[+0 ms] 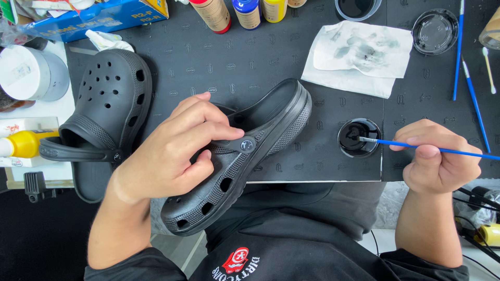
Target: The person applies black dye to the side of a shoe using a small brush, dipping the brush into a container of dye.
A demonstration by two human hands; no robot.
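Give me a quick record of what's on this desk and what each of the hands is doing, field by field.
Left hand: grips a black clog, tilted on its side above the desk edge.
Right hand: holds a blue paintbrush, its tip in a small dish of black paint.
Second clog: lies on the black mat, left side.
Paper towel: smudged grey, far side.
Spare brushes: right.
Bottles: far edge.
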